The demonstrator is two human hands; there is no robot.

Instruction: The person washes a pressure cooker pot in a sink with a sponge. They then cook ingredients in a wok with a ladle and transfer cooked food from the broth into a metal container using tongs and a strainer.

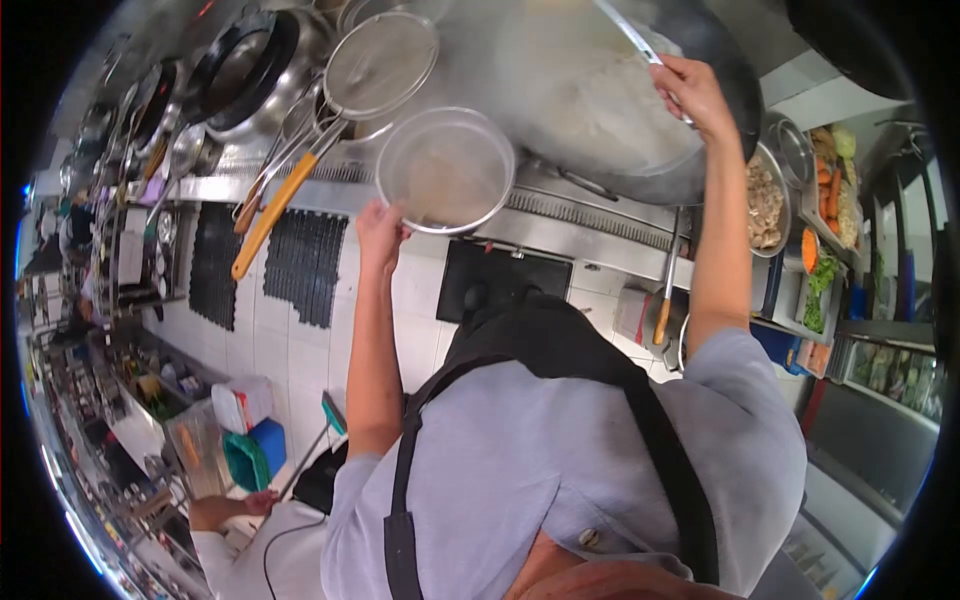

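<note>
My left hand (381, 234) grips the near-left rim of a round metal bowl (446, 170), fingers closed on its edge. Something pale brown shows in the bowl, blurred by steam. My right hand (697, 97) is wrapped round a long metal-handled utensil (628, 28), stretched over a big dark wok (735, 75); its far end runs out of view, so I cannot tell its kind. Thick steam rises from the cloudy, whitish liquid (600, 125) in the wok. The bowl is held just left of the wok, above the steel cooktop edge.
A round mesh strainer (382, 65) and wooden-handled tools (285, 205) lie at left, beside more woks (245, 75). At right are a bowl of cut food (766, 200), carrots (828, 190) and greens (820, 292). Behind me, another person's hand (262, 502) holds a pole.
</note>
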